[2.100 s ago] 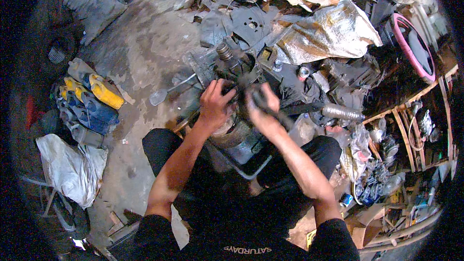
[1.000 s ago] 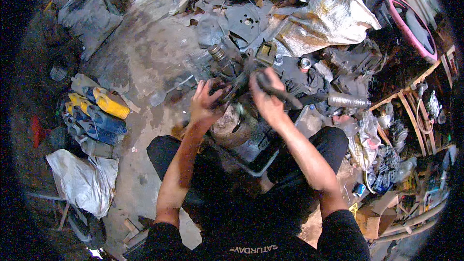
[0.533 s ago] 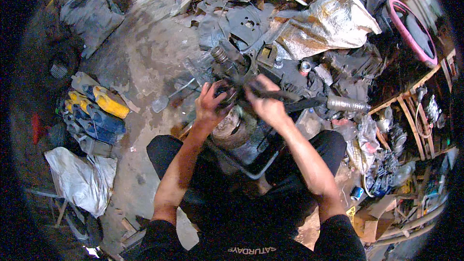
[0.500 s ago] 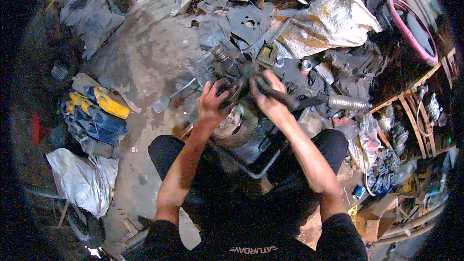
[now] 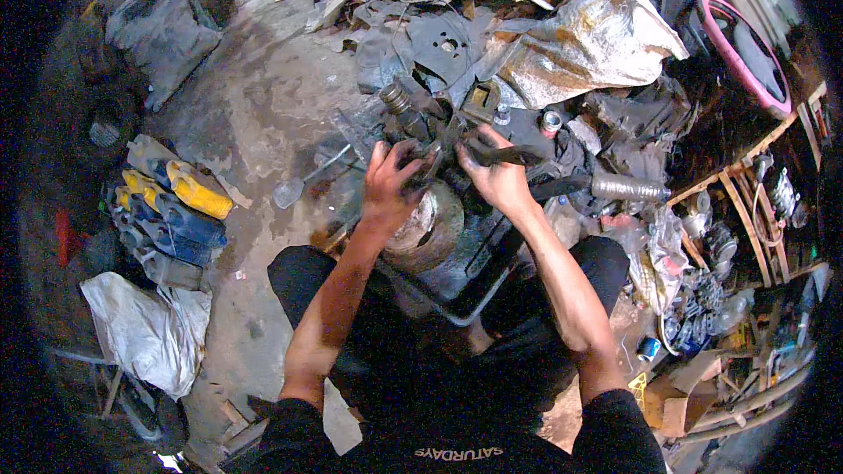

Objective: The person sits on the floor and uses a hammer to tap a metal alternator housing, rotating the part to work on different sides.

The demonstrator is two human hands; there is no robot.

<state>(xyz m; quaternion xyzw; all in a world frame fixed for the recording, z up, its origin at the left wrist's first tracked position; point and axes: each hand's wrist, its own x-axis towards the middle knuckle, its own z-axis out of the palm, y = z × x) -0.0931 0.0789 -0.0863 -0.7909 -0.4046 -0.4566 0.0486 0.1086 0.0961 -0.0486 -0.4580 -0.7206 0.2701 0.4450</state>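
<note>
A greasy round metal drum part (image 5: 428, 230) sits on the floor between my knees, joined to a dark mechanical assembly with a ribbed shaft (image 5: 399, 101). My left hand (image 5: 389, 183) grips the top edge of the drum where it meets the assembly. My right hand (image 5: 494, 177) is closed around the handle of a dark hand tool (image 5: 492, 155) whose head points left into the joint beside my left fingers.
Stacked blue and yellow oil jugs (image 5: 171, 211) and a white sack (image 5: 145, 333) lie at the left. A crumpled silver sheet (image 5: 593, 39), a pink-rimmed wheel (image 5: 746, 53) and shelves of small parts (image 5: 746, 237) crowd the right. A grey metal pipe (image 5: 625, 186) lies near my right wrist.
Both hands have stayed on the drum and assembly, shifting slightly. My right hand has turned the tool so its head sits closer to my left fingers.
</note>
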